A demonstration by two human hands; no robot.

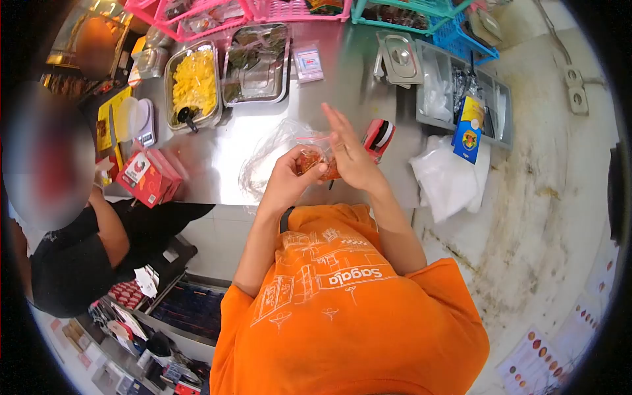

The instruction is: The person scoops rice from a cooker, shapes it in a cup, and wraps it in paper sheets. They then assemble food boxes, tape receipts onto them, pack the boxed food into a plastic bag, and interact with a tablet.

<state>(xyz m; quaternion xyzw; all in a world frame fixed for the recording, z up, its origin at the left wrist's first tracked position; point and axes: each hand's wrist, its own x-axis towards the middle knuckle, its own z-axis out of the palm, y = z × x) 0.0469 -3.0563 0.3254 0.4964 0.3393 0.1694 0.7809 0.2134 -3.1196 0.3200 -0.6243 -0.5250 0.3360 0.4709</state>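
My left hand [289,181] is closed on a small clear plastic bag [311,158] with orange-red contents, the thumb pressed against its front. A pink-red strip shows along the bag's top. My right hand [352,158] is held upright at the bag's right side, fingers stretched out; its lower palm seems to touch the bag, though the exact contact is hidden. Loose clear plastic bags [263,158] lie on the steel table [217,155] beside my left hand. Just right of my right hand is a red object with black and white bands [378,138].
Behind are a tray of yellow food [195,85] with a black scoop and a steel tray [255,66]. A divided grey bin [428,59] and white plastic bags [447,181] sit right. A red box [148,174] stands left, near another person's arm [108,227].
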